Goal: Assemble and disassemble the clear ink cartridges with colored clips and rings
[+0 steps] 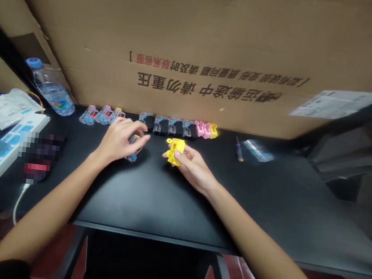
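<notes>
The right grip (pixel 192 167) is clenched around a yellow plastic piece (pixel 175 149), blocky and glossy, with a small tab at its upper left corner. Its long axis runs away from the person, and it is held just above the matte black surface (pixel 165 200). The left grip (pixel 121 139) closes over a clear cartridge (pixel 133 150) with a blue base, mostly hidden by fingers, its direction unclear. Behind them, a row of cartridges (pixel 177 127) lines the cardboard box (pixel 199 32).

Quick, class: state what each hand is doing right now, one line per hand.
Left hand: closed on a small clear cartridge.
Right hand: closed, holding a yellow plastic piece.
</notes>
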Demonstrator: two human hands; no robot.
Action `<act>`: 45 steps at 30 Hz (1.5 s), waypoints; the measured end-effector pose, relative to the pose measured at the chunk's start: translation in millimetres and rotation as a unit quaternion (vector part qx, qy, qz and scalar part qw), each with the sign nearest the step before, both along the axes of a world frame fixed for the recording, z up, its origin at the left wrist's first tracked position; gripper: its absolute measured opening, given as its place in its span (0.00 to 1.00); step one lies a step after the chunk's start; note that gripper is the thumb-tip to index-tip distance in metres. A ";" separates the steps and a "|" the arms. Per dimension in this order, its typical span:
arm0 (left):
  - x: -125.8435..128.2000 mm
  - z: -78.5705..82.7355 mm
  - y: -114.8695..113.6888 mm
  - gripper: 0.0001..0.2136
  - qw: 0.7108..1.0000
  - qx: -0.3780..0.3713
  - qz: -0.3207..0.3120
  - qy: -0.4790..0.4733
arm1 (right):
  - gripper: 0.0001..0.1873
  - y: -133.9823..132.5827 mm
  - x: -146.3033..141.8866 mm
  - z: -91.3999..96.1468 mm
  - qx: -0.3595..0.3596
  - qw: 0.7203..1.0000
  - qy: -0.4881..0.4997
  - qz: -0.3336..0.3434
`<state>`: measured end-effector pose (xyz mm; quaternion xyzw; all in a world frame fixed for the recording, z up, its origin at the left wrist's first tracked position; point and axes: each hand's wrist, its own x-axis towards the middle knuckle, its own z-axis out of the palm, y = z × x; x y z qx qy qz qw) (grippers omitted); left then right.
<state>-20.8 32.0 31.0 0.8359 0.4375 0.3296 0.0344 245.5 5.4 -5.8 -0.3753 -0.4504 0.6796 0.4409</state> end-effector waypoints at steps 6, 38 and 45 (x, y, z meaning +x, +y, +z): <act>-23.2 3.5 8.0 0.26 0.967 -0.133 0.180 0.125 | 0.30 5.3 6.5 -0.7 0.029 0.999 -0.027 -0.031; 23.8 -37.7 0.1 0.18 0.950 -0.273 -0.122 -0.090 | 0.23 6.3 11.9 3.0 0.154 0.970 -0.175 -0.071; 21.6 -42.7 2.3 0.17 0.961 -0.246 -0.115 -0.058 | 0.21 5.9 12.0 0.6 0.199 0.959 -0.202 -0.009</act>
